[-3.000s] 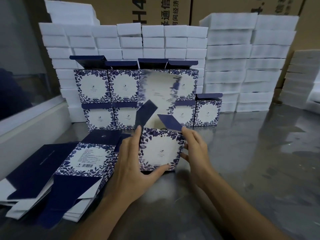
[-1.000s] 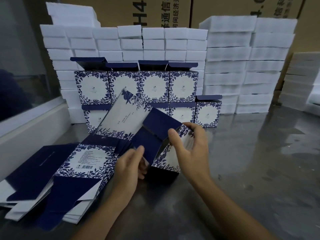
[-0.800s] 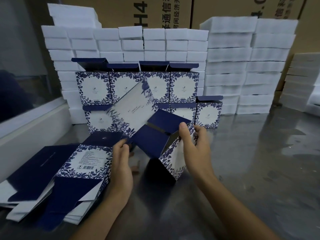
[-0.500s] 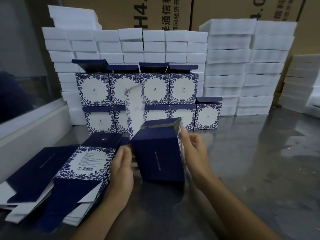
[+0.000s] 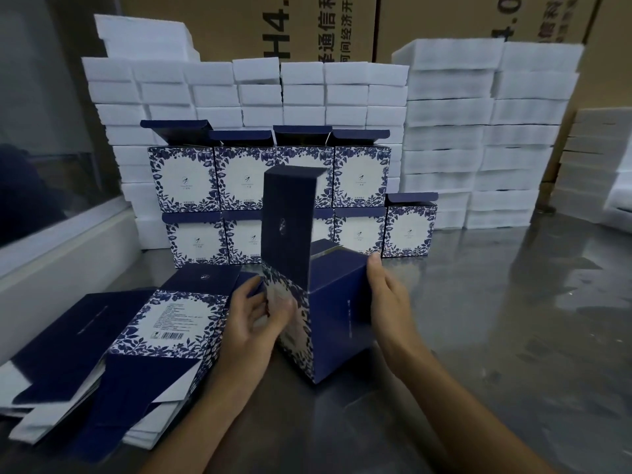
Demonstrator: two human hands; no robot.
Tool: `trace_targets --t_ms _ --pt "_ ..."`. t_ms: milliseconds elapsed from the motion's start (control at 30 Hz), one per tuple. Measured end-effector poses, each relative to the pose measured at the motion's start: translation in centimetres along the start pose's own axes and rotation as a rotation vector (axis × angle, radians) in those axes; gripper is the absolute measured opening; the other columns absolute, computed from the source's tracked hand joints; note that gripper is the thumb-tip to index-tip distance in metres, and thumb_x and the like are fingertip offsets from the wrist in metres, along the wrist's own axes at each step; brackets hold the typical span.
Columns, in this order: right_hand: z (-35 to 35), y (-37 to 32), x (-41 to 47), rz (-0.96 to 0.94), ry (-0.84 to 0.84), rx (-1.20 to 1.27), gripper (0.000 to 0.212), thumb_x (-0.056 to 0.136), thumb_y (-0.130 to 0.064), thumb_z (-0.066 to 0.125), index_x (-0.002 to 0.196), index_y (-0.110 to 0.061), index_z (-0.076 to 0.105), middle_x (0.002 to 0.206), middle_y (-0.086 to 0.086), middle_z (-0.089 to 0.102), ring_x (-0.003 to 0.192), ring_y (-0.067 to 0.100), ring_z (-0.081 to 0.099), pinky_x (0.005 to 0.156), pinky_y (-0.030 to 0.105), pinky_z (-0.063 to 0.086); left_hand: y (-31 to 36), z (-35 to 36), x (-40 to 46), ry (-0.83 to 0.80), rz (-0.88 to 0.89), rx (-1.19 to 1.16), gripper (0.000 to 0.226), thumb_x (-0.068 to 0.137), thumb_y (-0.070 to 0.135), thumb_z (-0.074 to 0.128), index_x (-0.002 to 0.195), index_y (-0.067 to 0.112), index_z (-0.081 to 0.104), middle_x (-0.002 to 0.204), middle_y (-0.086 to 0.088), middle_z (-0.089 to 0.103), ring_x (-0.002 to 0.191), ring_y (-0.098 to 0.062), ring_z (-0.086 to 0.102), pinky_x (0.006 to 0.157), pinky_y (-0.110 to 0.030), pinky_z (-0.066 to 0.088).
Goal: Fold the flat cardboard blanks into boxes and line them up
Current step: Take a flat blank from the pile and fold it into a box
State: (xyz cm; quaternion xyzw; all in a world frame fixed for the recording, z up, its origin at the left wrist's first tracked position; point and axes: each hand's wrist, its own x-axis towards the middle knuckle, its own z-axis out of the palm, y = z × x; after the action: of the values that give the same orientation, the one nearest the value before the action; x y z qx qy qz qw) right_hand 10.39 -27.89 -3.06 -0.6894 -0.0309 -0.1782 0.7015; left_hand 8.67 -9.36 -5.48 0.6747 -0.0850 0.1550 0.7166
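Head view, entry as spoken at the bench.

A: Where is the navy-and-white floral cardboard box [image 5: 337, 316] being folded?

B: It stands on the grey metal worktop [image 5: 513, 336], centre foreground, turned a corner toward the camera. Its tall navy lid flap [image 5: 290, 220] is upright and open.

A: Left hand [image 5: 249, 323]?

B: Against the floral left face of the box. Its fingers [image 5: 282, 311] are curled and pressed onto that face; whether they pinch a flap I cannot tell, the frame is blurred there.

A: Right hand [image 5: 390, 302]?

B: Flat against the plain navy right face, fingers straight and together, tips at the top edge.

A: Supply?

B: A stack of flat navy-and-floral cardboard blanks [image 5: 113, 364] lies on the worktop just left of the left hand, the top one showing a barcode.

A: Finished work?

B: Folded floral boxes [image 5: 273, 200] in two rows behind the held box, four on top of five, lids open. The end box of the lower row [image 5: 408, 230] has none on top of it.

A: Background?

B: Stacked white foam blocks [image 5: 478, 131] behind and to the right of the rows, brown printed cartons [image 5: 307, 25] behind those.
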Motion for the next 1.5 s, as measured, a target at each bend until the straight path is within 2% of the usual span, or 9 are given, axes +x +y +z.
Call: trace_targets --t_ms 167,267,433,600,867,1000,1133,1233,1500 --pt "-0.4 -0.4 0.4 -0.101 0.183 -0.012 0.016 0.101 -0.035 0.056 0.105 -0.021 0.058 0.105 -0.003 0.066 0.102 0.013 0.063 0.084 0.028 0.051 -0.5 0.0 0.0 0.016 0.131 0.134 0.068 0.058 0.065 0.076 0.118 0.063 0.043 0.119 0.013 0.06 0.106 0.0 0.061 0.08 -0.015 0.052" --pt "-0.3 -0.4 0.4 -0.156 0.206 -0.075 0.024 0.103 -0.035 0.052 0.101 -0.013 0.061 0.103 0.005 0.068 0.099 0.023 0.064 0.084 0.037 0.054 -0.3 0.0 -0.2 0.007 0.243 0.234 0.075 0.068 0.061 0.074 0.132 0.057 0.035 0.116 0.018 0.062 0.102 -0.001 0.063 0.077 -0.014 0.052" --pt "0.3 -0.6 -0.1 -0.098 0.034 0.143 0.058 0.095 -0.065 0.032 0.105 -0.022 0.071 0.094 -0.008 0.077 0.087 0.003 0.071 0.067 0.012 0.052 -0.3 0.2 -0.5 -0.016 0.358 0.42 0.066 0.084 0.061 0.059 0.143 0.043 0.035 0.131 0.013 0.053 0.12 -0.008 0.055 0.098 -0.041 0.05" --pt "0.4 -0.6 -0.3 -0.206 0.048 0.105 0.05 0.092 -0.061 0.043 0.109 -0.021 0.069 0.103 -0.006 0.074 0.097 0.007 0.068 0.077 0.014 0.051 0.3 0.2 -0.4 0.068 0.476 0.536 0.054 0.093 0.061 0.043 0.137 0.03 0.044 0.132 0.013 0.045 0.125 -0.015 0.05 0.095 -0.05 0.05" --pt "0.0 -1.4 -0.6 -0.369 0.185 -0.1 0.011 0.101 -0.025 0.058 0.106 -0.035 0.056 0.098 -0.008 0.065 0.087 0.007 0.065 0.074 0.024 0.054 0.3 0.3 -0.8 0.065 0.604 0.648 0.066 0.094 0.051 0.05 0.149 0.048 0.012 0.149 0.016 0.04 0.136 0.004 0.038 0.107 -0.024 0.039" --pt "0.3 -1.4 -0.9 -0.586 0.217 -0.403 0.014 0.099 -0.021 0.058 0.098 -0.014 0.07 0.113 0.001 0.056 0.103 -0.001 0.055 0.092 0.02 0.046 0.6 0.5 -0.7 0.104 0.649 0.771 0.045 0.1 0.048 0.039 0.144 0.043 0.036 0.147 0.008 0.039 0.133 0.016 0.027 0.099 -0.012 0.033" --pt "0.9 -1.1 -1.3 -0.787 0.248 -0.654 0.027 0.097 -0.03 0.056 0.095 -0.012 0.076 0.119 0.01 0.061 0.111 0.025 0.058 0.091 0.043 0.047 1.1 0.6 -0.7 0.153 0.72 0.76 0.039 0.102 0.033 0.039 0.131 0.017 0.058 0.131 -0.003 0.048 0.11 -0.01 0.054 0.077 -0.031 0.055" --pt "1.4 -1.2 -1.6 -0.92 0.18 -0.742 0.027 0.099 -0.036 0.056 0.099 -0.019 0.077 0.115 0.003 0.065 0.108 0.023 0.059 0.087 0.049 0.044 1.4 0.5 -0.7 0.223 0.81 0.902 0.038 0.102 0.029 0.042 0.121 0.008 0.067 0.116 -0.013 0.056 0.093 -0.027 0.062 0.063 -0.037 0.055" --pt "3.4 -1.2 -2.8 -0.835 0.102 -0.783 0.03 0.101 -0.036 0.048 0.098 -0.024 0.076 0.105 -0.004 0.067 0.1 0.022 0.062 0.092 0.057 0.043 1.8 0.9 -0.8 0.263 0.766 0.908 0.035 0.1 0.027 0.045 0.113 0.008 0.071 0.111 -0.014 0.056 0.086 -0.028 0.063 0.056 -0.034 0.052"
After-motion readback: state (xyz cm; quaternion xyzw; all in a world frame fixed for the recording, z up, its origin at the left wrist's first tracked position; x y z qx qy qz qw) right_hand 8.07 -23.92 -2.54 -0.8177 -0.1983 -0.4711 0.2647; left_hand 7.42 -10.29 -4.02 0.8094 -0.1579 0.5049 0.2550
